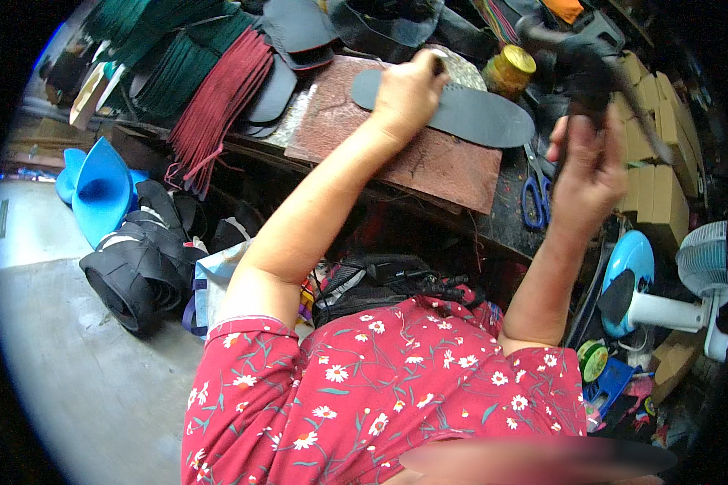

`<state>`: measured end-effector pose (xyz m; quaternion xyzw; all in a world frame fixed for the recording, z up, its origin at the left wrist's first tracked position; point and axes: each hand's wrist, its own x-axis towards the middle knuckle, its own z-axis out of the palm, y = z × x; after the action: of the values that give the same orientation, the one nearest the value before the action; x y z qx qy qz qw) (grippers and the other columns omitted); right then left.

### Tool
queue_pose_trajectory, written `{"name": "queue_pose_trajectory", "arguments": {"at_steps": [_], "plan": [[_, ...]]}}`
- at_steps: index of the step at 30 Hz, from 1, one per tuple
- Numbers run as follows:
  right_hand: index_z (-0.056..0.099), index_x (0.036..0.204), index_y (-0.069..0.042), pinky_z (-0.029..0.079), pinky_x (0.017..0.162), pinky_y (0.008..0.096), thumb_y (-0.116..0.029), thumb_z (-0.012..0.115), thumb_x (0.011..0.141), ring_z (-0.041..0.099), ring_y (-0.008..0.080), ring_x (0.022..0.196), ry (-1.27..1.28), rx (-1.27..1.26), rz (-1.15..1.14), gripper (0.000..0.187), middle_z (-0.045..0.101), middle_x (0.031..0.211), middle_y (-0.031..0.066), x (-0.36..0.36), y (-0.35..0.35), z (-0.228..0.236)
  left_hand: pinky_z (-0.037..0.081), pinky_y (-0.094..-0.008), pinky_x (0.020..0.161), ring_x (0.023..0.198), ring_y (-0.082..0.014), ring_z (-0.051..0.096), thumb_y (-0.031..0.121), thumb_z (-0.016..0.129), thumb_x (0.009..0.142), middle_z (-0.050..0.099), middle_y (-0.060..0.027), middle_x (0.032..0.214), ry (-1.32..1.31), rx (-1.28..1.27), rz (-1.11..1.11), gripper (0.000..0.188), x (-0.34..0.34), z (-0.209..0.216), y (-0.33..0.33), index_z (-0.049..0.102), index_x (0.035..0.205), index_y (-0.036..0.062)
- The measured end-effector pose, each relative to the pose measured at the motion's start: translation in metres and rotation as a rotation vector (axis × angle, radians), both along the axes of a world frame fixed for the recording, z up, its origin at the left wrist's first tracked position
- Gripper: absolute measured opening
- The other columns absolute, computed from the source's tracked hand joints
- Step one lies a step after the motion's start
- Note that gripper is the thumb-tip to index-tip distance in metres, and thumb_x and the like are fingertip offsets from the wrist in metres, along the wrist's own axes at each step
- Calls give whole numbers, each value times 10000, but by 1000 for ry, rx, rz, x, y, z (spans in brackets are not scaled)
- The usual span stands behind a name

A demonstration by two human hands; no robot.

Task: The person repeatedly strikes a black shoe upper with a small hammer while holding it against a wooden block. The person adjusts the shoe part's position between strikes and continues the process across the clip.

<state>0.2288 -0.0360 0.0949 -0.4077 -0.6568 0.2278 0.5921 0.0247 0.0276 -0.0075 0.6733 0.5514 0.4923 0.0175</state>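
A grey shoe sole (485, 117) lies flat on a reddish-brown board (332, 121) on the bench. My left hand (408, 93) is closed over the sole's left half, and the dark end of a short rod-like tool (438, 68) shows at its thumb side. The tool's lower end is hidden by the fingers. To the right of the sole, my right hand (588, 166) is raised and smeared by motion. Its fingers close round a dark blurred tool (586, 89), whose kind I cannot make out. Blue-handled scissors (534, 202) lie between the sole and this hand.
A yellow-lidded jar (510, 69) stands behind the sole. Stacked dark soles (295, 28) and bundles of red strips (222, 101) crowd the bench's left. On the right are cardboard boxes (659, 133) and a white fan (704, 263). Black rolled material (141, 275) sits at lower left.
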Motion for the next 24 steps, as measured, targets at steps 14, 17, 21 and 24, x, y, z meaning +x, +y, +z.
{"name": "queue_pose_trajectory", "arguments": {"at_steps": [14, 17, 21, 24], "plan": [[645, 1165, -62, 513, 705, 408, -328, 662, 896, 675, 372, 855, -709, -203, -30, 379, 689, 955, 196, 11, -7, -62, 437, -437, 932, 990, -398, 546, 206, 634, 841, 585, -198, 941, 38, 3, 94, 282, -36, 12, -7, 513, 969, -14], [649, 1156, -70, 513, 698, 406, -292, 669, 889, 674, 358, 849, -740, -248, -22, 348, 697, 979, 168, 3, -11, -57, 473, -467, 824, 927, -379, 570, 186, 653, 803, 621, -186, 932, 452, -157, 26, 251, -48, 17, -12, 545, 948, 12], [661, 1162, -95, 521, 704, 384, -233, 671, 891, 677, 342, 845, -700, 5, 24, 305, 694, 1039, 146, 1, -16, -60, 487, -439, 817, 943, -340, 583, 162, 731, 723, 637, -156, 945, 497, -174, -32, 319, -60, 24, -13, 567, 960, 28], [660, 1169, -90, 527, 722, 371, -215, 670, 894, 678, 342, 860, -705, 16, 9, 303, 694, 1058, 143, 2, -17, -64, 507, -437, 752, 875, -349, 604, 148, 733, 729, 644, -149, 910, 489, -121, -51, 314, -66, 27, -24, 543, 955, 44]]}}
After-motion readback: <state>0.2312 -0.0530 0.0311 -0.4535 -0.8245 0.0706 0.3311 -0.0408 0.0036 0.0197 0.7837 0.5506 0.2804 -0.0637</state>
